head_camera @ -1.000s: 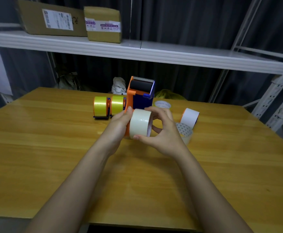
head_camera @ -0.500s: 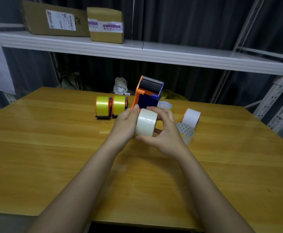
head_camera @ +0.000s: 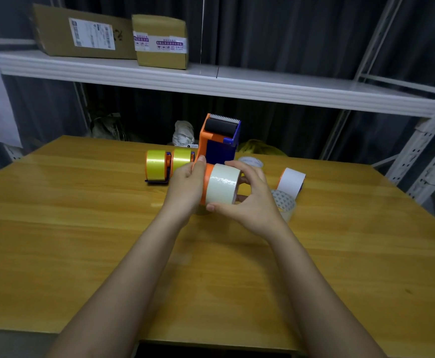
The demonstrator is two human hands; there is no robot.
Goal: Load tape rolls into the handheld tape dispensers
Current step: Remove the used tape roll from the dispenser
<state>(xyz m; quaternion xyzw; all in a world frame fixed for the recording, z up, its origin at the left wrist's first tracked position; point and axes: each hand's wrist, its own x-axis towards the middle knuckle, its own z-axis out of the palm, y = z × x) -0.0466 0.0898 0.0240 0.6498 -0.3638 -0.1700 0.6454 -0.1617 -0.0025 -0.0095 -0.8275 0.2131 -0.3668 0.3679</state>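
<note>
Wooden table (head_camera: 82, 228), shelving behind. Left hand (head_camera: 185, 187) clamped on orange dispenser (head_camera: 219, 143), now tipped back upright; right hand (head_camera: 247, 200) clamped on cream tape roll (head_camera: 223, 183), pressed closer against the hub. Seating probably underway.

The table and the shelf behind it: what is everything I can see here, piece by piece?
Pale tape roll: one, cream, held up against the orange dispenser.
Orange and blue dispenser: one, held above the table, black roller on top.
Loaded dispensers: two, orange and blue with yellow tape, far side of the table.
White roll: one, standing on the table to the right.
Patterned roll: one, clear with grey marks, behind the right hand.
Clear roll: one, flat, behind the hands.
Table: one, wooden.
Cardboard boxes: two, brown, on the white shelf.
Left hand: grips the dispenser.
Right hand: grips the pale roll.
</note>
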